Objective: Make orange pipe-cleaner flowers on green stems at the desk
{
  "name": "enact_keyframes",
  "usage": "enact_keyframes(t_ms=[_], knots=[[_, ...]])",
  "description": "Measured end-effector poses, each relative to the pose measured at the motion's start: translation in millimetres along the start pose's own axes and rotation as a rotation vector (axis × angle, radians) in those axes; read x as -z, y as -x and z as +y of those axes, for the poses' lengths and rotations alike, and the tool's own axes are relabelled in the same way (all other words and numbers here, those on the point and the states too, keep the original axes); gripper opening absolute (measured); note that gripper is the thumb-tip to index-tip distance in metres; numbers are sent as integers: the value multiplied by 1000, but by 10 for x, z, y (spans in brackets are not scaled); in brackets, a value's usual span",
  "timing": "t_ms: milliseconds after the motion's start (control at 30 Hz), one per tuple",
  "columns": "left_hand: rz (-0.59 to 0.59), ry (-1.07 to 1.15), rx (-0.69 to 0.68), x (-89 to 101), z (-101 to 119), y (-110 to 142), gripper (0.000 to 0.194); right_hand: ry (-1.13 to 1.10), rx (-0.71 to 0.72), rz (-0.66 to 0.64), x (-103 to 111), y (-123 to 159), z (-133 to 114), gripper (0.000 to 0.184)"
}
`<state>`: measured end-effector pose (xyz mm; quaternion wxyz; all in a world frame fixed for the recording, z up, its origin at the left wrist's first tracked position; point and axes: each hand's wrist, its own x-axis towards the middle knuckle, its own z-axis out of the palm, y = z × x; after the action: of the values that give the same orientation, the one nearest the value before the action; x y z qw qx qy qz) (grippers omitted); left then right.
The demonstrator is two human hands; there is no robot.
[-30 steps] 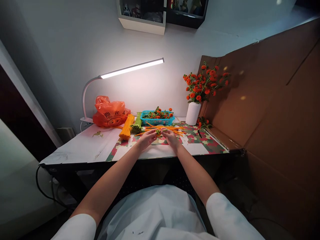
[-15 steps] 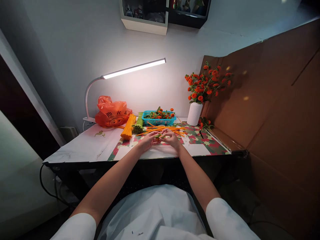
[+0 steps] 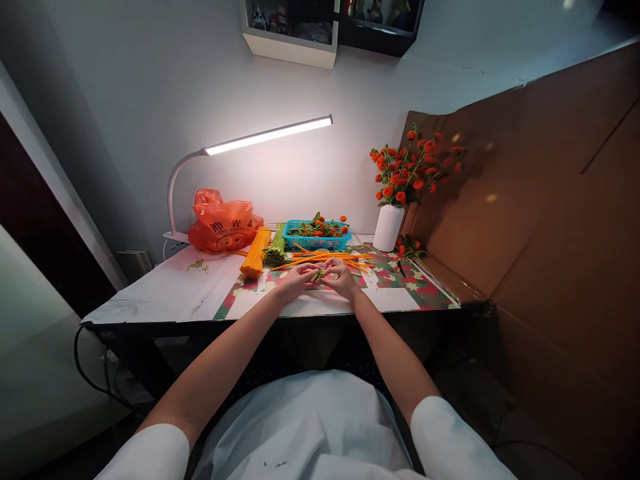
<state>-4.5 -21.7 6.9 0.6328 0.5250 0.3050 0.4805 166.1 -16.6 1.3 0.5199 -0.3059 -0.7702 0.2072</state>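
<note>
Between my fingertips is a small bent green pipe cleaner (image 3: 318,275), held above the front of the table. My left hand (image 3: 296,281) pinches it from the left, and my right hand (image 3: 342,279) grips it from the right. Its finer shape is too small to make out. Just beyond my hands lie loose orange pipe cleaners (image 3: 330,256). A bundle of orange pipe cleaners (image 3: 256,255) and a bundle of green pipe cleaners (image 3: 276,248) rest to the left of them.
A blue basket (image 3: 320,244) of orange flowers with green leaves stands at the back. A white ribbed vase (image 3: 389,228) of orange flowers is at right, beside cardboard (image 3: 540,187). An orange plastic bag (image 3: 225,223) sits near a lit lamp (image 3: 270,135). Shelves (image 3: 293,50) hang above.
The green pipe cleaner has been turned and bent between my fingers, and the hands have shifted slightly with it. The camera view has moved a little; the things on the table stay put.
</note>
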Motion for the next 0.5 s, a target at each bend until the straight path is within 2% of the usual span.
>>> enact_keyframes(t_ms=[100,233,400,500], knots=[[32,3,-24,10,-25,-26,42,59,5,64,-24,11,-25,25],[133,50,-40,48,-53,-87,35,75,10,179,-82,29,-94,18],[218,85,15,69,-69,-124,25,99,31,176,-175,51,-133,12],[227,108,20,72,-73,-129,25,164,59,157,-210,57,-130,17]])
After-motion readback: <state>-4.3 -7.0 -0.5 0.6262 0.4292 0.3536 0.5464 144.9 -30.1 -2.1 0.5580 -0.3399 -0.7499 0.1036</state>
